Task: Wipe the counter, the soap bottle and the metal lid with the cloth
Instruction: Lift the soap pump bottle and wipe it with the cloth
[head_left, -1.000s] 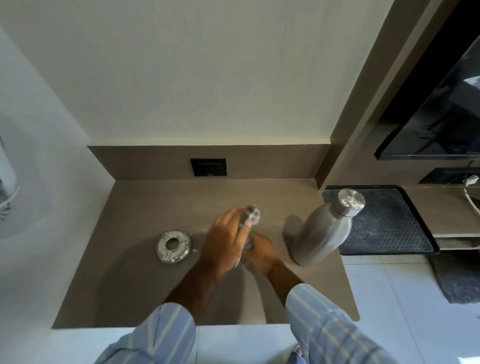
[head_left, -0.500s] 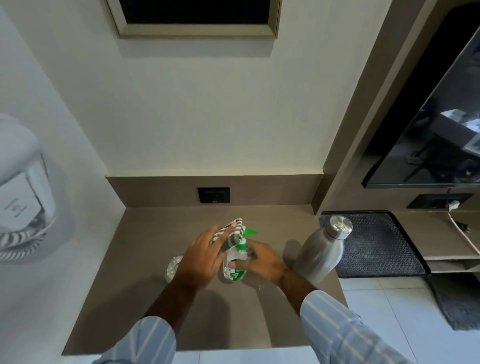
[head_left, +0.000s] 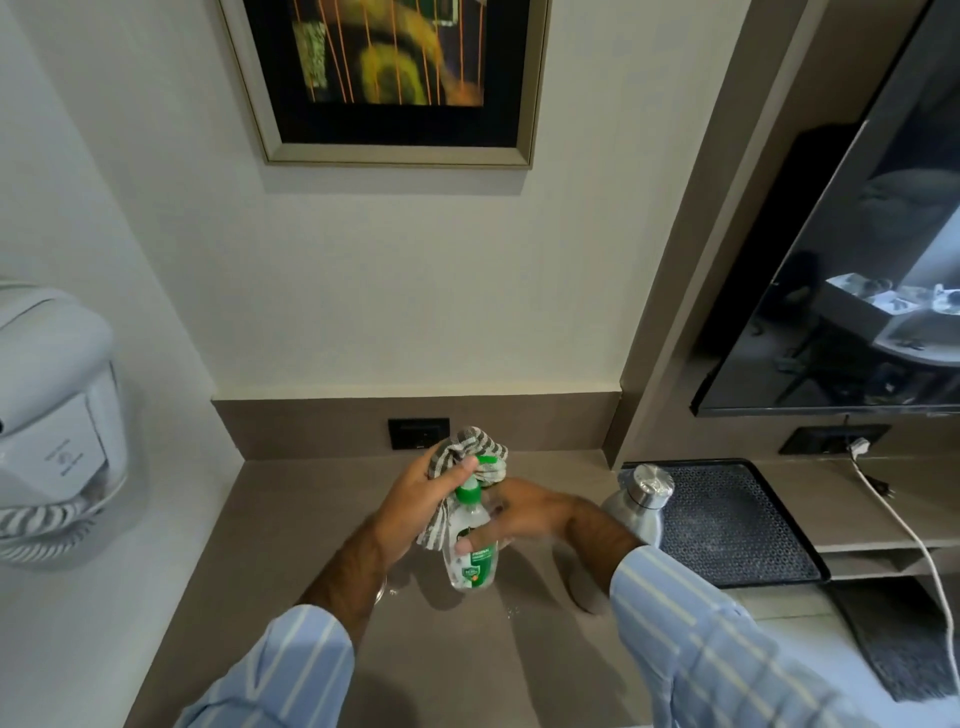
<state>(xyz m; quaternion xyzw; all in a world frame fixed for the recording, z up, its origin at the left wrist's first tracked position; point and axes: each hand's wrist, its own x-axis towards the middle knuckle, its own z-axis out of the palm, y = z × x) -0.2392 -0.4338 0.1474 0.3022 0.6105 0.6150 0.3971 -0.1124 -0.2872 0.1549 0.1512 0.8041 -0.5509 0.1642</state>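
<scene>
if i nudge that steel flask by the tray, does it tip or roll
The steel flask looks tall and narrow, so it would probably tip under a high push. Its round, smooth body would likely roll once down, and may be slippery. How full or heavy it is cannot be told.

Two hands: left (head_left: 421, 493), right (head_left: 519, 514). One soap bottle (head_left: 470, 545), one cloth (head_left: 467, 452), one steel flask (head_left: 641, 501), one picture (head_left: 384, 78).

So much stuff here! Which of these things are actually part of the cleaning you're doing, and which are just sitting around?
Part of the job:
- striped cloth, in the left hand
- soap bottle, held by the right hand
- counter

Just sitting around:
- steel flask
- black mat
- framed picture
- wall hairdryer
- television

The metal lid is not visible now.
</scene>
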